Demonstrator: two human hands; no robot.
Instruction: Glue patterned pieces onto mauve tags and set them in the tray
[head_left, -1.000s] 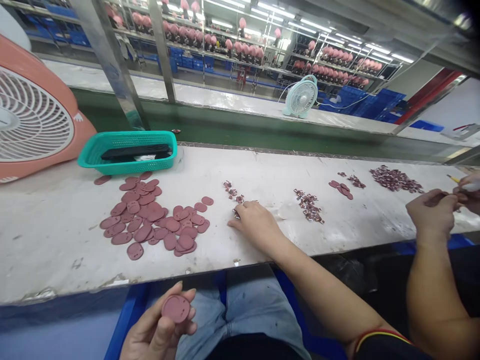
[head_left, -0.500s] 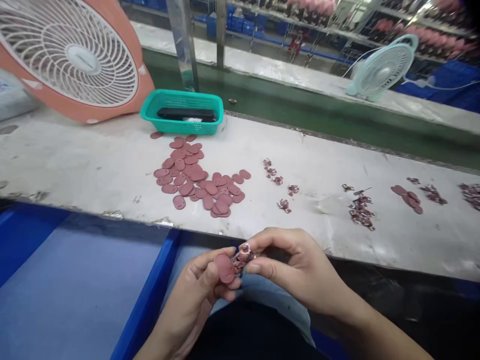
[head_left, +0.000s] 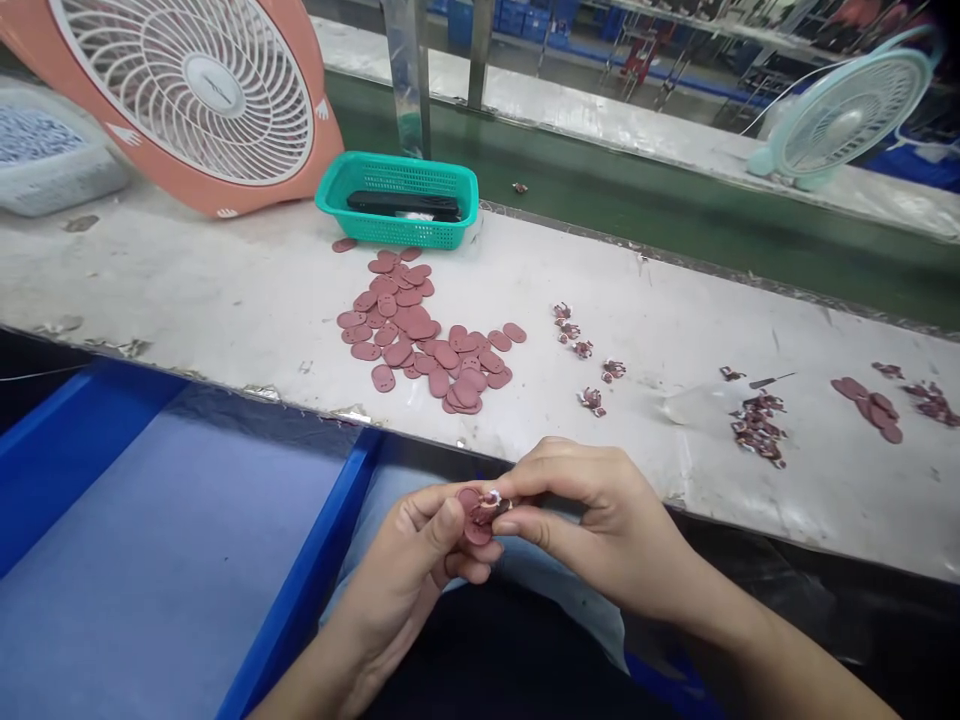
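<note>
By the teal basket [head_left: 397,232], maroon pads [head_left: 405,322], probably rubber.

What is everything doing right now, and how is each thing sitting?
Left hand, holding a mauve oval disc
Right hand, pinching a small patterned piece against the disc
Loose oval discs, lying in a scattered heap
Teal plastic basket, upright, holding a black object
Peach fan, tilted
Pale-blue fan, tilted

Matt rubbery oval pads [head_left: 383,378]; glossy plastic basket [head_left: 397,236]; scuffed, rough benchtop [head_left: 187,280].
</note>
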